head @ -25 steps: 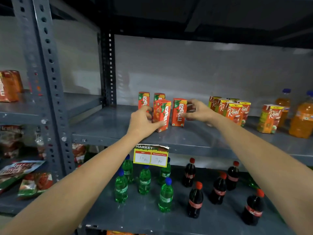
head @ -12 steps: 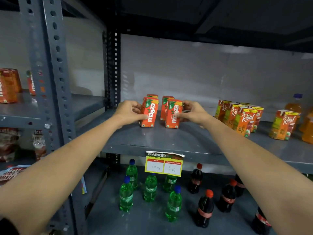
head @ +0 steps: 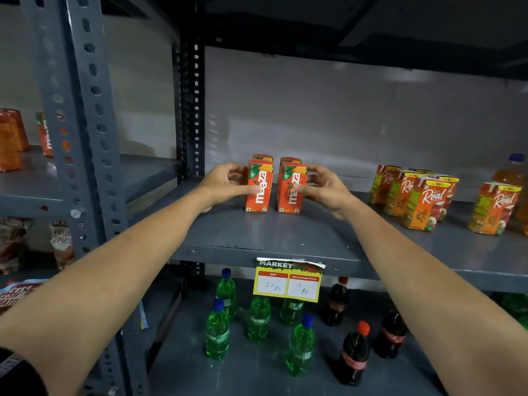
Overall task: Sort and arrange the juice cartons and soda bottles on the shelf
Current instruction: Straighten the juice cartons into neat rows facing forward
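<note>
Several orange Maaza cartons stand in two short rows on the grey middle shelf (head: 285, 235). My left hand (head: 225, 184) grips the front left Maaza carton (head: 259, 186) from its left side. My right hand (head: 323, 187) grips the front right Maaza carton (head: 292, 188) from its right side. Both cartons stand upright on the shelf with a narrow gap between them. Behind each, another carton's top shows. To the right stands a cluster of Real apple cartons (head: 423, 204), with one Real carton (head: 494, 208) apart from it.
Orange drink bottles (head: 511, 172) stand at the far right of the same shelf. On the lower shelf are green Sprite bottles (head: 258, 320) and dark cola bottles (head: 354, 355). A yellow price tag (head: 287, 281) hangs from the shelf edge. A slotted upright post (head: 85, 132) stands at left.
Both hands slid the front cartons back and squared them up, side by side facing forward. The view has shifted closer and to the left.
</note>
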Demonstrator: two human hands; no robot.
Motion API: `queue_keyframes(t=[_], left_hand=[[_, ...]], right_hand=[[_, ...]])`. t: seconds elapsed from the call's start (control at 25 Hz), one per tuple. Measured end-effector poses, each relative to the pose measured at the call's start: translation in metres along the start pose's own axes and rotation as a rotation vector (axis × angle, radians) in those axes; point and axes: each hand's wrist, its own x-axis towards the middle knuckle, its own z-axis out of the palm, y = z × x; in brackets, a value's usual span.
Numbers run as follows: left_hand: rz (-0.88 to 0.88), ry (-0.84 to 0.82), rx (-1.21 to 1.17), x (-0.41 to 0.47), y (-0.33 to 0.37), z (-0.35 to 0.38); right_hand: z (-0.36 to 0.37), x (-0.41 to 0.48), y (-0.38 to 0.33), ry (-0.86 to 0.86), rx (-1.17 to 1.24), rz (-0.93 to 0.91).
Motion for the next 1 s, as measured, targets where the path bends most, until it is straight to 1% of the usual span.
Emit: queue_keyframes(t=[0.12, 0.4, 0.64, 0.84, 1.0], left_hand=[[0.004, 0.0, -0.101, 0.004, 0.004, 0.006], [0.005, -0.037, -0.157, 0.006, 0.006, 0.008], [-0.003, -0.021, -0.162, 0.006, 0.005, 0.01], [0.006, 0.0, -0.171, 0.006, 0.004, 0.012], [0.035, 0.019, -0.153, 0.002, 0.004, 0.013]], right_hand=[[0.0, -0.001, 0.0, -0.056, 0.073, 0.038], [-0.001, -0.001, 0.002, -0.107, 0.084, 0.052], [-0.003, -0.005, 0.001, -0.13, 0.099, 0.064], [-0.003, -0.007, 0.0, -0.132, 0.092, 0.086], [0.001, -0.01, -0.004, -0.083, 0.034, 0.077]])
